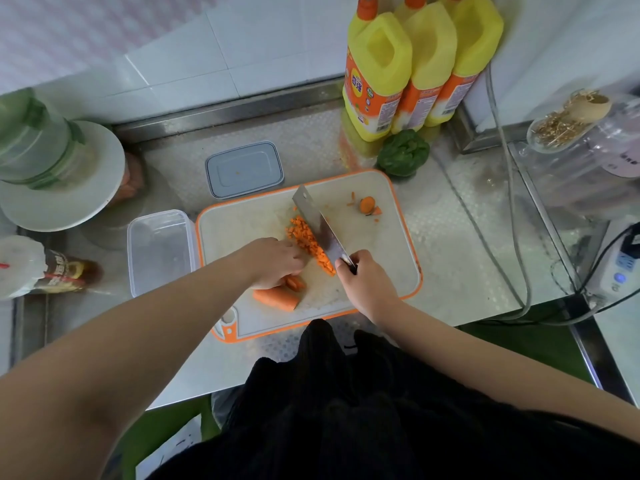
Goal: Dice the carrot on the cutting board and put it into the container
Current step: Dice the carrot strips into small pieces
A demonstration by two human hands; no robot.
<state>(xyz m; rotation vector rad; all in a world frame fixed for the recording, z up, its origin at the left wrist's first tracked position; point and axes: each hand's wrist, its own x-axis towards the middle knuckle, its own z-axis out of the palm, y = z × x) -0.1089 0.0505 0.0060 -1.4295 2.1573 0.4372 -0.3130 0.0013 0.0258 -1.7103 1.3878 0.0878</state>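
Observation:
A white cutting board (388, 258) with an orange rim lies on the steel counter. A row of diced carrot (306, 242) runs along the left side of a cleaver blade (320, 225). My right hand (367, 282) grips the cleaver's handle. My left hand (273, 261) rests with curled fingers on carrot strips (295, 282) just left of the dice. A larger uncut carrot piece (276, 298) lies near the board's front edge. A carrot end and scraps (367, 205) sit at the far right of the board. The clear container (157, 249) stands left of the board.
The container's grey lid (244, 169) lies behind the board. Three yellow bottles (415, 64) and a green pepper (402, 153) stand at the back. A plate with a green bottle (45, 168) is at the left. Cables (512, 216) and a power strip (620, 268) lie at the right.

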